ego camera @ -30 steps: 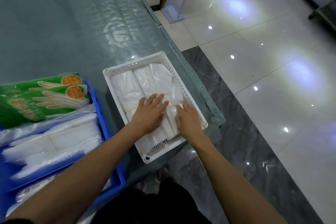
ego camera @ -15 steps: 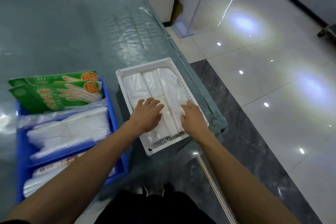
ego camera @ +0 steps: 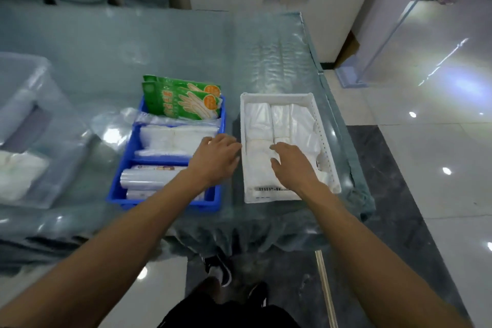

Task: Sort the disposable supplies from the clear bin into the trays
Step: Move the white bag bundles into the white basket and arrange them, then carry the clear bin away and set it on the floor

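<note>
- Two bare hands hang over two trays on a table draped in grey-green cloth under clear plastic sheeting [ego camera: 186, 42], seen from the head camera: the left hand [ego camera: 215, 158] above the right end of the blue plastic tray [ego camera: 117, 189], the right hand [ego camera: 294, 165] above the near half of the white perforated plastic tray [ego camera: 326, 141].
- Both hands are relaxed, fingers loosely spread and holding nothing; whether the right fingertips [ego camera: 277, 147] touch the folded white plastic bags [ego camera: 269, 120] beneath them cannot be told.
- One clear plastic storage bin [ego camera: 57, 168] stands at the far left of the table, well apart from both hands, with a pale bundle of remaining supplies [ego camera: 18, 176] lying in its near end.
- The bin lies to the left of the fingers, beyond the blue tray, so the left hand is the nearer one; the next pick likely calls for a leftward reach across that tray.
- The blue tray holds green printed glove packets [ego camera: 183, 100] standing at its far end, clear bagged white packs [ego camera: 175, 138] in the middle and rolled clear film [ego camera: 149, 178] nearest the person, long axis running left to right.
- The white tray's bags lie in rows with long axes running away from the person.
</note>
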The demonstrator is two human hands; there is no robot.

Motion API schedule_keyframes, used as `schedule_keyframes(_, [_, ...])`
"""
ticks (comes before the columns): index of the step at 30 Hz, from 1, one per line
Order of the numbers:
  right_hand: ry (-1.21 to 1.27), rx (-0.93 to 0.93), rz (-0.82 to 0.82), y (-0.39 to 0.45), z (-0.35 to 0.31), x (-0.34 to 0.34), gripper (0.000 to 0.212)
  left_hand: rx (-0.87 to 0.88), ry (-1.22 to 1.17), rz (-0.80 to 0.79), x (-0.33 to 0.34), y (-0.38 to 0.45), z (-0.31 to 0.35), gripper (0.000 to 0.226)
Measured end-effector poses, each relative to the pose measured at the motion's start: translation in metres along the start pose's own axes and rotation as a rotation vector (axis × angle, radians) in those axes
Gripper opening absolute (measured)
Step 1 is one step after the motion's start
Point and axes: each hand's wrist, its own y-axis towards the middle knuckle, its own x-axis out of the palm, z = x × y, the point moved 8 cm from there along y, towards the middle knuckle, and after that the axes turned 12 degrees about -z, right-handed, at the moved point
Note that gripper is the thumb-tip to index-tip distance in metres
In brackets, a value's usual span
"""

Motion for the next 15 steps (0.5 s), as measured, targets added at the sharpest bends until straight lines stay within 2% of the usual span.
schedule_keyframes(6, [-0.046,-0.194,-0.058,0.005,-0.1,0.002,0.031,-0.186,-0.01,0.206,-0.046,-0.091,-0.074,0.04])
schedule_keyframes(10, [-0.031,-0.307,-0.064,0.014,-0.177,0.003,0.04,-0.264,0.052,0.342,-0.075,-0.154,-0.13,0.037])
schedule_keyframes(12, [-0.056,-0.387,-0.037,0.02,-0.219,0.004,0.04,-0.297,0.114,0.394,-0.088,-0.187,-0.156,0.035])
schedule_keyframes(15, [-0.029,-0.485,0.015,0.026,-0.286,0.006,0.029,-0.376,0.139,0.445,-0.093,-0.237,-0.203,0.039])
